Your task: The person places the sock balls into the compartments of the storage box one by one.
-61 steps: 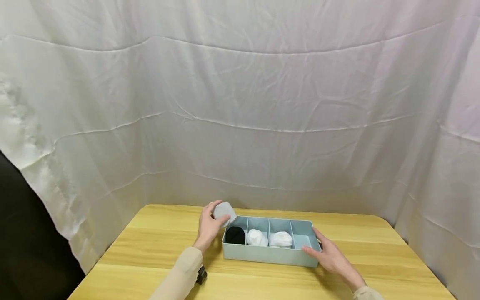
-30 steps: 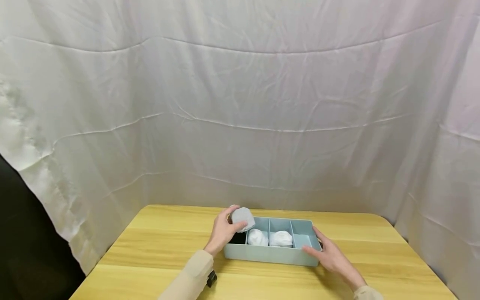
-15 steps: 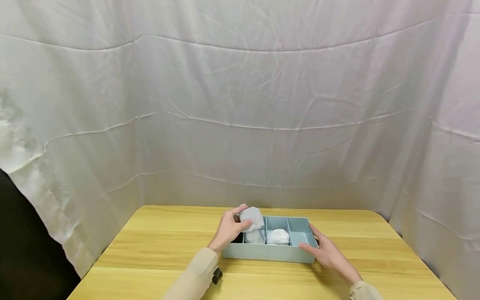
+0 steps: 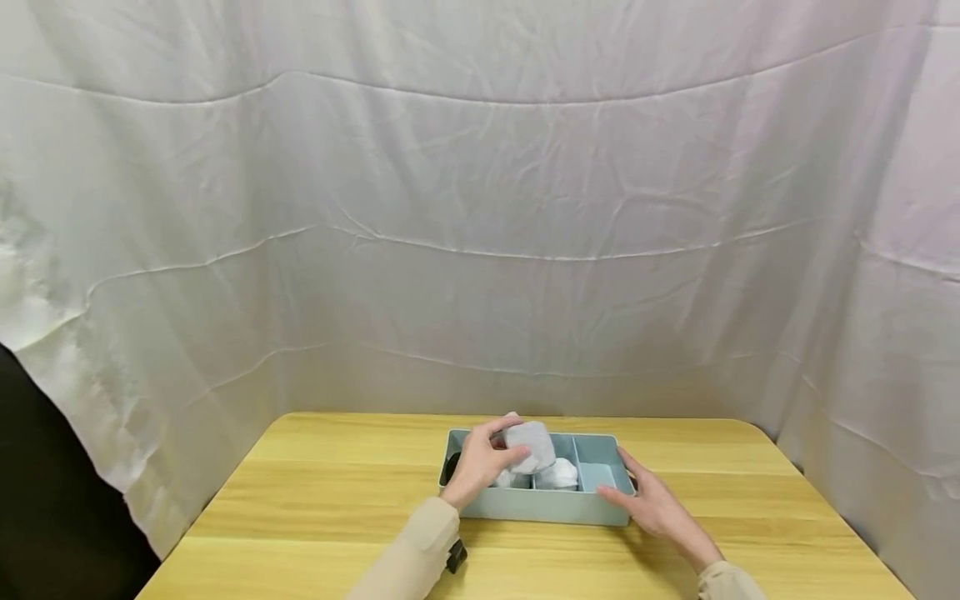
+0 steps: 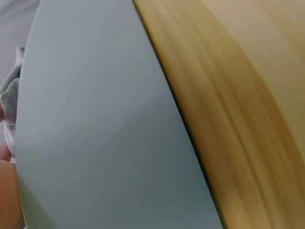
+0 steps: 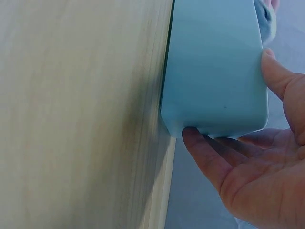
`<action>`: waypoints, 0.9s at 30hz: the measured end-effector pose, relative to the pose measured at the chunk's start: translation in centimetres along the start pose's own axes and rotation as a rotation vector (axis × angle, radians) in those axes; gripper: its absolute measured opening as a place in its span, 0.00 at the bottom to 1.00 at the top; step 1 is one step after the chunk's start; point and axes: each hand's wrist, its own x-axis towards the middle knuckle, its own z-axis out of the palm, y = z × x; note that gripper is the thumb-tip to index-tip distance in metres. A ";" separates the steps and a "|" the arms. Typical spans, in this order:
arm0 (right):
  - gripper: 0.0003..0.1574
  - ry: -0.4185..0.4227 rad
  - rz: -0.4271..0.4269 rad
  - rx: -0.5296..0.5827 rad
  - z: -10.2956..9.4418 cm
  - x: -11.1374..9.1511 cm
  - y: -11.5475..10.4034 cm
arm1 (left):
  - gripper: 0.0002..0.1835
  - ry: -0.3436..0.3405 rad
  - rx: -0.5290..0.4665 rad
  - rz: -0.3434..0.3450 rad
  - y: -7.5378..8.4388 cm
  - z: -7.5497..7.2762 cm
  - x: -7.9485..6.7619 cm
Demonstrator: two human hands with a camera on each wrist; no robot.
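My left hand (image 4: 480, 465) pinches a light grey folded sock (image 4: 531, 447) between thumb and fingers, over the middle of a pale blue divided box (image 4: 555, 507). In the left wrist view, the box's front wall fills much of the frame, with the grey sock's edge (image 5: 10, 95) beyond its rim. A black bundle (image 4: 452, 467) sits in the leftmost compartment, partly hidden by the hand. White rolled socks (image 4: 558, 474) lie in the third compartment; another white bundle (image 4: 512, 480) shows below the held sock. My right hand (image 4: 655, 502) grips the box's right end, thumb at the rim, fingers against the end wall.
The box stands on a wooden table (image 4: 322, 500) near its back edge. Its rightmost compartment (image 4: 598, 475) shows a bare floor. Light grey curtains (image 4: 540, 317) hang behind and at both sides. A dark area (image 4: 52, 492) lies at the far left.
My left hand has carried the grey sock rightward, from the box's left end over the first compartments to its middle. The right hand keeps its hold on the right end.
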 end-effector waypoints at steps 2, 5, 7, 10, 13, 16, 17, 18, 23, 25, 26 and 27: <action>0.55 -0.002 0.001 0.000 0.0 0.0 0.0 | 0.24 -0.005 0.013 -0.006 0.1 0.4 0.0; 0.54 -0.002 0.004 0.002 0.1 0.0 0.0 | 0.25 -0.015 0.023 -0.011 0.2 1.1 0.1; 0.54 -0.002 0.009 0.006 0.1 -0.1 0.0 | 0.25 -0.020 0.024 -0.008 0.3 1.5 0.3; 0.55 -0.005 0.019 0.018 0.1 -0.1 -0.1 | 0.25 -0.032 0.015 -0.002 0.5 2.1 0.6; 0.55 -0.009 0.026 0.028 0.0 -0.1 0.0 | 0.25 -0.044 0.010 0.006 0.8 2.7 0.8; 0.55 -0.008 0.026 0.030 0.0 -0.1 0.0 | 0.25 -0.053 0.006 0.019 1.0 3.4 1.0; 0.55 -0.007 0.024 0.029 0.0 -0.1 0.0 | 0.25 -0.054 0.008 0.023 1.0 3.6 1.0; 0.55 -0.006 0.022 0.031 0.0 -0.1 0.0 | 0.25 -0.056 0.008 0.026 1.1 3.8 1.1; 0.56 -0.006 0.012 0.039 -0.1 -0.1 0.0 | 0.25 -0.075 0.004 0.027 1.5 5.0 1.5; 0.56 -0.009 0.009 0.035 -0.2 -0.1 0.0 | 0.24 -0.082 -0.007 0.021 1.5 5.5 1.6; 0.56 -0.011 0.012 0.032 -0.2 -0.1 0.0 | 0.24 -0.088 -0.013 0.019 1.6 5.7 1.7; 0.57 -0.013 0.021 0.035 -0.2 -0.1 0.0 | 0.24 -0.097 -0.017 0.014 1.6 6.0 1.8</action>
